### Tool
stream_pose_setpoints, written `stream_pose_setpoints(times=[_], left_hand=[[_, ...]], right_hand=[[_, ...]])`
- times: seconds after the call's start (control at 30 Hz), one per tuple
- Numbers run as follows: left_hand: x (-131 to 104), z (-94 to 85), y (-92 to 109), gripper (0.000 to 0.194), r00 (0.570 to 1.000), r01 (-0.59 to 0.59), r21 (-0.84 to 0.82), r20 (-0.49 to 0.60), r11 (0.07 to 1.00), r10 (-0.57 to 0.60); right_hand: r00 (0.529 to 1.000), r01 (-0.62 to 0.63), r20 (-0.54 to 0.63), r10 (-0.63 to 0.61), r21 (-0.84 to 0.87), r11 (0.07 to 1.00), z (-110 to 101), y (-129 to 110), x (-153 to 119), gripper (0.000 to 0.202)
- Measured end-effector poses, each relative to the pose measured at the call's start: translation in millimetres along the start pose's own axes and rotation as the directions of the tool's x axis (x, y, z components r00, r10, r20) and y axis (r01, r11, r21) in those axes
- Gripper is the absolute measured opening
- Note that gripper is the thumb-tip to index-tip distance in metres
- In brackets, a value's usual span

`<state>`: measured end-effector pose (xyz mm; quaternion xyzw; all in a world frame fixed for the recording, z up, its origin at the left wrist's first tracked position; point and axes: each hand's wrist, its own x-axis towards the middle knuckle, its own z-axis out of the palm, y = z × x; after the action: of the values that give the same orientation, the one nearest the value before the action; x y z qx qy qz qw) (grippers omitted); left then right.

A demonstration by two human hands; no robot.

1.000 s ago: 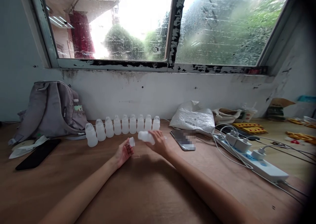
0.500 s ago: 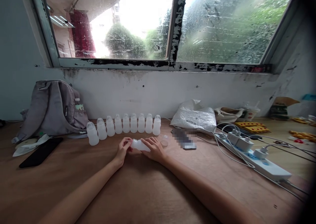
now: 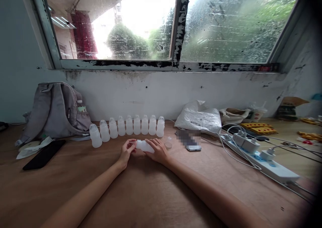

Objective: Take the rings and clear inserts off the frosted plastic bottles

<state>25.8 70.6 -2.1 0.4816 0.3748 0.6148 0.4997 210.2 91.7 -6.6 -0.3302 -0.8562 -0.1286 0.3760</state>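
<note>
A translucent white bottle [image 3: 145,146] lies on its side between my two hands, its neck pointing left. My right hand [image 3: 158,151] is wrapped over the bottle's body. At the neck end, the fingers of my left hand [image 3: 128,150] are pinched together; whatever small part they hold there is hard to make out. Just right of my right hand, a clear round cap [image 3: 168,145] and a small clear piece [image 3: 169,138] rest on the table. Behind my hands several similar capped bottles [image 3: 129,125] stand upright in a row.
A grey backpack [image 3: 54,110] and a black phone [image 3: 44,155] are on the left. Toward the right are a silver plastic bag [image 3: 198,117], another phone [image 3: 193,148], a white power strip [image 3: 279,170] with cables, and yellow parts [image 3: 260,128]. A window spans the wall.
The view has shifted slightly. Both hands keep their places around the bottle, and the fingers of my left hand have moved a little at its neck.
</note>
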Motion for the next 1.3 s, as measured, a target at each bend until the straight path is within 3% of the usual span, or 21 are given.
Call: stream_pose_setpoints(times=[0.1,0.23,0.73,0.9,1.0,1.07,1.13,1.17,1.23,1.3], left_hand=[[3.3,-1.8,-3.8,0.032,0.999,-0.045,-0.036,-0.011,0.998,0.044],[7.7,-5.5,-8.2,0.028,0.992,0.007,-0.048,-0.127,0.999,-0.013],[7.7,-8.1,3.5,0.027,1.0,0.018,-0.066,0.009,0.998,-0.017],[12.0,-9.5,20.0,0.034,0.988,0.15,-0.104,-0.024,0.983,-0.153],[3.3,6.2,24.8,0.038,0.972,0.236,-0.197,0.044,0.952,-0.232],[-6.9,20.0,28.5,0.035,0.982,0.187,-0.269,0.021,0.945,-0.188],[-15.8,29.0,35.2,0.029,0.989,0.128,-0.268,-0.04,0.955,-0.144],[-18.6,30.4,39.9,0.026,0.989,0.137,-0.257,-0.024,0.956,-0.148],[-20.5,26.9,51.2,0.019,0.977,0.209,-0.259,0.098,0.943,-0.189],[-19.1,18.9,62.8,0.015,0.948,0.271,-0.276,0.24,0.922,-0.206]], right_hand=[[0.999,-0.046,-0.004,0.046,0.003,0.999,-1.1,-1.9,0.7,0.047],[0.999,-0.042,0.028,0.042,0.005,0.999,-1.5,-3.4,1.1,0.049],[0.997,-0.031,0.067,0.036,-0.078,0.996,-0.5,-1.2,0.2,0.048],[0.998,-0.039,0.042,0.044,-0.109,0.993,-7.8,-4.4,6.4,0.047],[0.994,-0.105,0.03,0.105,-0.007,0.994,-14.1,-23.3,13.1,0.046],[0.981,-0.195,0.039,0.191,0.194,0.961,-17.7,-43.7,17.5,0.046],[0.939,-0.338,0.107,0.328,0.47,0.815,-21.4,-65.2,21.5,0.046],[0.895,-0.433,0.207,0.396,0.617,0.657,-23.6,-74.5,23.6,0.041],[0.775,-0.593,0.473,0.42,0.773,0.226,-29.0,-87.7,27.8,0.04],[0.696,-0.65,0.668,0.262,0.742,-0.164,-35.0,-92.3,31.9,0.044]])
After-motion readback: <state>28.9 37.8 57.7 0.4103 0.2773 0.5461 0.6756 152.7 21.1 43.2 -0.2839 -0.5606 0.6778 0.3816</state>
